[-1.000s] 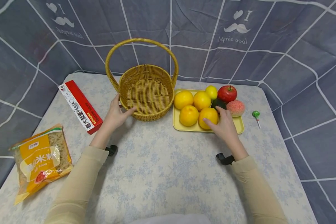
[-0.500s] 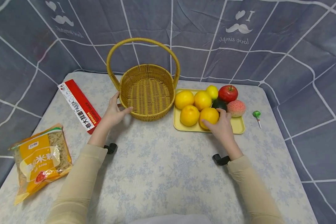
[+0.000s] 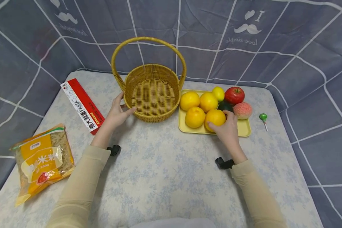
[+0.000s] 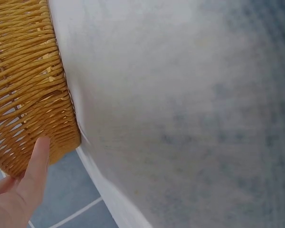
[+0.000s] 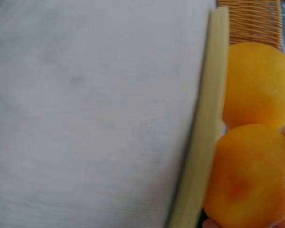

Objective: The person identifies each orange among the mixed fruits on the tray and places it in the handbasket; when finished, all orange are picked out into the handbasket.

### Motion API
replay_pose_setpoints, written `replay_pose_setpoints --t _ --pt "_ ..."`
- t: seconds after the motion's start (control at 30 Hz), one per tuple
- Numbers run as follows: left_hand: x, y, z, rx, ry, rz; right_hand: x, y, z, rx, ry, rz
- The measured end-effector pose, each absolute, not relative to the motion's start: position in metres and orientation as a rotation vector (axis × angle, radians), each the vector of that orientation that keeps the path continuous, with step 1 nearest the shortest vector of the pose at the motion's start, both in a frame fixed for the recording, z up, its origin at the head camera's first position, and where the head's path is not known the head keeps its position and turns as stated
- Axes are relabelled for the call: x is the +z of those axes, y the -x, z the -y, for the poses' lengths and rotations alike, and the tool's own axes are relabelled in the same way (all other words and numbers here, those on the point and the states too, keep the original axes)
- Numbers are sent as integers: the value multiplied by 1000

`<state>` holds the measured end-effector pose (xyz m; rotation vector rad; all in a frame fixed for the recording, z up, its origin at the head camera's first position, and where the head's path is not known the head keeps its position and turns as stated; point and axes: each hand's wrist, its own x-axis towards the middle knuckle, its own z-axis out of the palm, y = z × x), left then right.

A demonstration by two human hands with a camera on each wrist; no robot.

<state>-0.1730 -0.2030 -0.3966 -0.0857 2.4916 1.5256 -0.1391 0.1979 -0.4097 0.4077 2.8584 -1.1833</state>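
Note:
My left hand [image 3: 117, 110] rests against the outer left side of a round wicker basket [image 3: 151, 118], thumb toward its front. In the left wrist view, one straight digit touches the basket's woven wall [image 4: 33, 90]. At the yellow tray [image 3: 244, 129], my right hand [image 3: 227, 127] grips the front-right orange [image 3: 215, 117], thumb on its left and fingers on its right. The right wrist view shows this orange [image 5: 249, 178] with fingertips at its edges, beside another orange [image 5: 259, 85]. Several oranges share the tray with a lemon [image 3: 218, 93] and a dark green fruit [image 3: 225, 106], partly hidden.
A red apple [image 3: 234, 95] and a pink peach [image 3: 243, 110] sit at the tray's right side. Farther right lies a green lollipop [image 3: 263, 117]. On the left are a red pasta box [image 3: 84, 106] and an orange-yellow food bag [image 3: 42, 163]. A curtain [image 3: 205, 31] hangs behind the table.
My right hand has closed its fingers around the front-right orange after hovering wider over it. The left hand stays at the basket. The head view has shifted slightly.

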Motion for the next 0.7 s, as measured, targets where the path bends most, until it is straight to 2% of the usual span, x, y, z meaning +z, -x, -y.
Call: replay_pose_setpoints --t 0.23,0.4,0.7 --pt "-398 173 205 1530 102 -2498 -383 135 -191 -1362 -350 -2938" --pt "-398 174 206 1552 131 -2483 -364 142 -176 -1458 -191 -3002" --pt "-401 176 206 1619 132 -2459 -348 176 -109 -1516 202 -2835"
